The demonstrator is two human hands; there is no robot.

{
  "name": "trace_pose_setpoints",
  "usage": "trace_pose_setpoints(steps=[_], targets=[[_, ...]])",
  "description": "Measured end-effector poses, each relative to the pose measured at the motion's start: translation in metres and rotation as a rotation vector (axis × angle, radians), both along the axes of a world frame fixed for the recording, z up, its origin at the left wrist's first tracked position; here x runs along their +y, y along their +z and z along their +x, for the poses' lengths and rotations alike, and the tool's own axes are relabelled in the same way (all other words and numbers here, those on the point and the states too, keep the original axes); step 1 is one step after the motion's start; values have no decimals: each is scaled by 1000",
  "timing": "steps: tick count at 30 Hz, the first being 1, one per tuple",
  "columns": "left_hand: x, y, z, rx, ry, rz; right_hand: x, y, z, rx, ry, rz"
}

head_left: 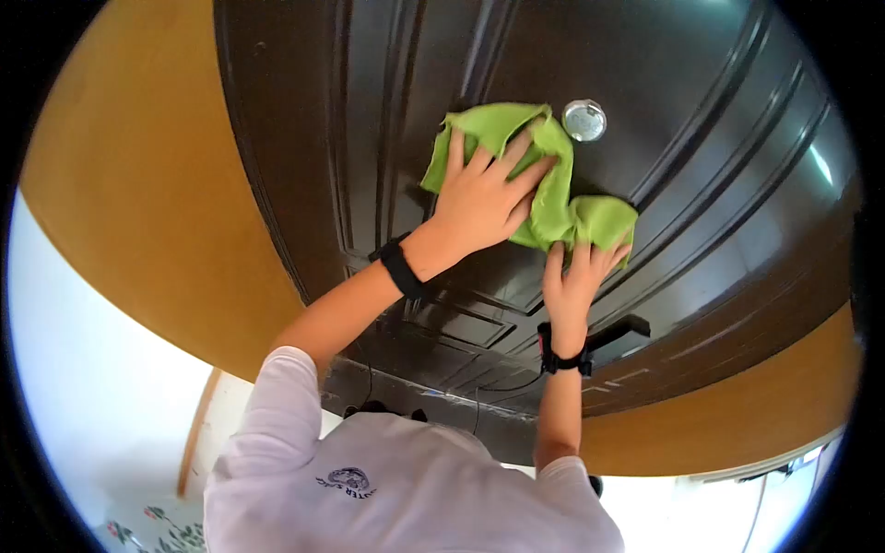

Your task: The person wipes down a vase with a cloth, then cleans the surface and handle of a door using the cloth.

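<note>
Loosely rumpled cloth (554,205) touches the glossy, grooved door (654,83).

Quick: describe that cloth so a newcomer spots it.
Find the dark panelled door, then its round silver fitting. Beside and below it, the left hand and right hand rest on a crumpled cloth, the only bright green thing on the door.

White short-sleeved shirt (424,502), dark print (348,479); black wristbands (402,270).

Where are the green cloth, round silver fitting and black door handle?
Green cloth (553,205), head view: middle fold.
Round silver fitting (584,121), head view: front face.
Black door handle (623,335), head view: lever.
</note>
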State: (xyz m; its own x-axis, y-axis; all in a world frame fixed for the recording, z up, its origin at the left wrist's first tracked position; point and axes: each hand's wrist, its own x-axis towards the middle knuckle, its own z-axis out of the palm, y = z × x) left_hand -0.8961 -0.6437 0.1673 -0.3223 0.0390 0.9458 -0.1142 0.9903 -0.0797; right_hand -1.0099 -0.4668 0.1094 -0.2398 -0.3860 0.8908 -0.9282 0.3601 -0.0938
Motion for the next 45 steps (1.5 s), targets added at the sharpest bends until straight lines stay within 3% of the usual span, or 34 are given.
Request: trace_pose_setpoints(steps=[2,11,17,19,24,27,32,36,38,41,45], targets=[[-6,-23,-2,-33,-5,3,17,-12,-14,-12,20,12],[9,10,-16,23,23,0,-10,36,-6,17,26,-158],[-4,0,-13,-8,12,-10,2,12,-9,43,-19,-19],[-2,7,-13,19,28,-43,6,34,-15,150,-51,-72],[-4,-8,-19,46,37,44,0,94,-11,64,-76,-7],[-12,-50,-10,-36,106,172,-19,73,1,172,-52,-7],[-37,-107,28,-101,179,307,-16,-23,16,-11,24,139],[-53,-50,38,-2,285,316,-31,-10,28,-177,100,122],[-69,-20,33,142,334,330,-54,20,42,-112,126,18],[-89,-28,32,196,411,309,-89,18,60,-34,111,14],[-85,-115,47,197,307,435,-90,-60,68,-154,168,249]])
